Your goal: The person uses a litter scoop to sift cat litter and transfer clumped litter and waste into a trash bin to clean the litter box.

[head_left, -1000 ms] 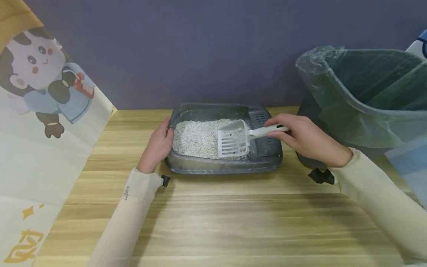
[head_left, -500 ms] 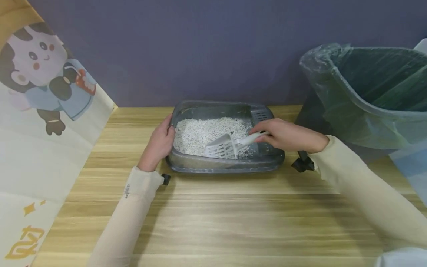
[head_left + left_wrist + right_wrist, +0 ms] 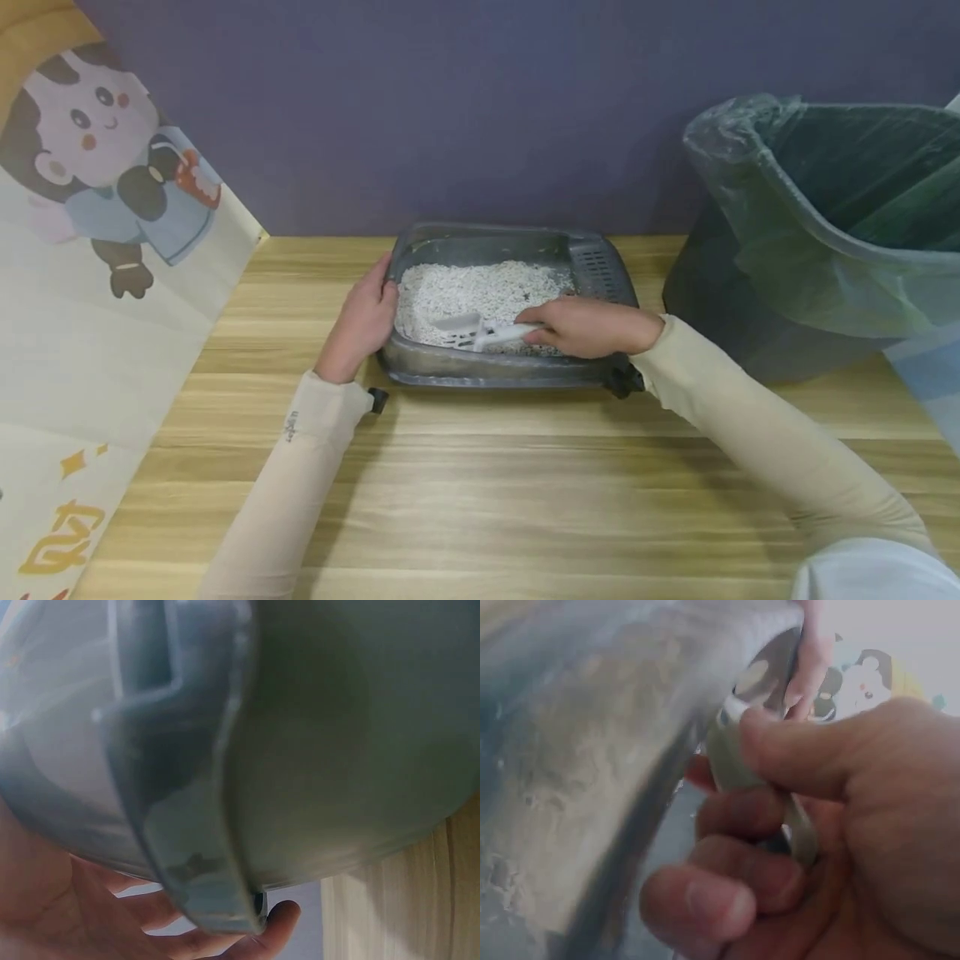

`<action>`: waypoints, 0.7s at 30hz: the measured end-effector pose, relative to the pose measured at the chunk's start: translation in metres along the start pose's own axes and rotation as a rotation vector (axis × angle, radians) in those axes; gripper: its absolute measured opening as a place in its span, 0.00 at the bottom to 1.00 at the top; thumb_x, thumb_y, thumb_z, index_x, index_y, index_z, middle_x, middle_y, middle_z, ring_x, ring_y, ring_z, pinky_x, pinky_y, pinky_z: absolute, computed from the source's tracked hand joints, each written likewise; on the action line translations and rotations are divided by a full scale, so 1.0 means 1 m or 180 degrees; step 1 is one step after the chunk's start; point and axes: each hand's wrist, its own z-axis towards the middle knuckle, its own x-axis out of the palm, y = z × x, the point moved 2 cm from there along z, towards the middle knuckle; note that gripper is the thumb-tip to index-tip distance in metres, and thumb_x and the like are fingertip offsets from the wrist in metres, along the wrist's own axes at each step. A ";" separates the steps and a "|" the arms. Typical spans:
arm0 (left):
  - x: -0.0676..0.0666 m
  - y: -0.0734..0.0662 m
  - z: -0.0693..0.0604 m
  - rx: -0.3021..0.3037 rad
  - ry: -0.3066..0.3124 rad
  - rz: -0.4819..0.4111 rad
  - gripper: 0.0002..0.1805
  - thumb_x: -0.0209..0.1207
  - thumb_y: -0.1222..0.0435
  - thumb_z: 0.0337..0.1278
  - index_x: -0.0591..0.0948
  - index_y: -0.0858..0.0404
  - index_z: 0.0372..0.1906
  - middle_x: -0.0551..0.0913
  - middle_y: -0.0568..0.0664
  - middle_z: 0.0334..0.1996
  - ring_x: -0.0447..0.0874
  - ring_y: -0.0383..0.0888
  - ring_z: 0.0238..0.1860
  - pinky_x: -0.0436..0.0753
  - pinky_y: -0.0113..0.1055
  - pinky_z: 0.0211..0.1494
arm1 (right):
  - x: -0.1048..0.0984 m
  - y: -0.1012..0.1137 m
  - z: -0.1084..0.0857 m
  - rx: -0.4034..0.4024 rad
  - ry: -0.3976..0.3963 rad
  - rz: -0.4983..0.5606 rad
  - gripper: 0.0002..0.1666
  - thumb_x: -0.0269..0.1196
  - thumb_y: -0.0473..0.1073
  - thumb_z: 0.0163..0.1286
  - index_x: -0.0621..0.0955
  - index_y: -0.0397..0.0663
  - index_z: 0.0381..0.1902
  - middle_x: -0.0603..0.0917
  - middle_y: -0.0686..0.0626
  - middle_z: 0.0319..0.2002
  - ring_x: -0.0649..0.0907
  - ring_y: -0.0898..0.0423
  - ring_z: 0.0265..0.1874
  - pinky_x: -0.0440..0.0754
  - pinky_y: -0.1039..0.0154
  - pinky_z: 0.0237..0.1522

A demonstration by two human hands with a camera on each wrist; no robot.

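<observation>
A grey litter box (image 3: 495, 372) stands on the wooden surface, part filled with pale cat litter (image 3: 472, 287). At its left end, my left hand (image 3: 362, 321) grips the rim; in the left wrist view the fingers (image 3: 274, 930) curl under the rim's edge. My right hand (image 3: 592, 327) holds a white slotted litter scoop (image 3: 502, 335) by the handle, low over the near right part of the box. The scoop's head rests in the litter near the front wall, its tip partly hidden. In the right wrist view the thumb and fingers wrap the handle (image 3: 731, 754).
A dark bin (image 3: 720, 300) lined with a clear plastic bag (image 3: 817, 258) stands right of the box. Behind the box rises a blue-grey wall (image 3: 465, 108). A white panel with a cartoon figure (image 3: 112, 158) borders the left side.
My right hand has moved left and slightly down with the scoop, whose head went from above the litter into it. The left hand keeps its grip on the rim.
</observation>
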 end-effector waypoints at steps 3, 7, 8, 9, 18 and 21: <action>-0.001 0.000 0.000 -0.0012 0.0012 0.0007 0.29 0.36 0.62 0.73 0.50 0.60 0.75 0.55 0.58 0.71 0.52 0.56 0.70 0.54 0.49 0.71 | -0.008 0.006 -0.004 0.0054 -0.0096 -0.0156 0.24 0.52 0.47 0.74 0.72 0.46 0.65 0.83 0.53 0.39 0.80 0.61 0.29 0.78 0.53 0.47; -0.001 -0.002 -0.001 -0.0002 0.0018 0.0015 0.29 0.36 0.62 0.73 0.50 0.59 0.75 0.55 0.58 0.71 0.52 0.55 0.70 0.54 0.49 0.71 | -0.020 0.015 -0.010 0.0156 -0.0198 -0.0283 0.19 0.57 0.40 0.70 0.79 0.49 0.58 0.80 0.55 0.25 0.69 0.61 0.14 0.74 0.59 0.27; 0.000 -0.002 0.000 0.0001 0.0019 0.0016 0.29 0.36 0.62 0.73 0.50 0.60 0.75 0.55 0.58 0.71 0.52 0.55 0.70 0.54 0.49 0.71 | -0.021 0.017 -0.011 0.0170 -0.0200 -0.0321 0.18 0.58 0.40 0.70 0.80 0.49 0.57 0.79 0.57 0.25 0.68 0.62 0.14 0.73 0.61 0.26; 0.001 -0.003 0.000 -0.0001 0.0021 0.0017 0.29 0.36 0.61 0.73 0.50 0.59 0.75 0.55 0.58 0.71 0.52 0.55 0.70 0.53 0.48 0.71 | -0.022 0.019 -0.010 0.0182 -0.0170 -0.0329 0.16 0.58 0.39 0.70 0.81 0.50 0.54 0.77 0.57 0.22 0.66 0.60 0.13 0.70 0.62 0.23; 0.001 -0.004 -0.001 -0.0081 0.0021 0.0025 0.29 0.36 0.61 0.73 0.49 0.59 0.75 0.53 0.57 0.72 0.51 0.55 0.71 0.52 0.48 0.71 | -0.006 0.024 0.005 0.0258 0.0113 -0.0384 0.14 0.52 0.41 0.74 0.76 0.45 0.54 0.81 0.52 0.31 0.72 0.59 0.19 0.73 0.61 0.29; -0.001 -0.004 -0.003 -0.0092 0.0012 0.0044 0.29 0.36 0.62 0.73 0.48 0.60 0.75 0.52 0.58 0.72 0.50 0.54 0.71 0.51 0.48 0.71 | 0.001 0.015 0.012 0.0285 0.0216 -0.0250 0.12 0.49 0.42 0.75 0.73 0.45 0.51 0.79 0.51 0.29 0.70 0.59 0.18 0.71 0.62 0.25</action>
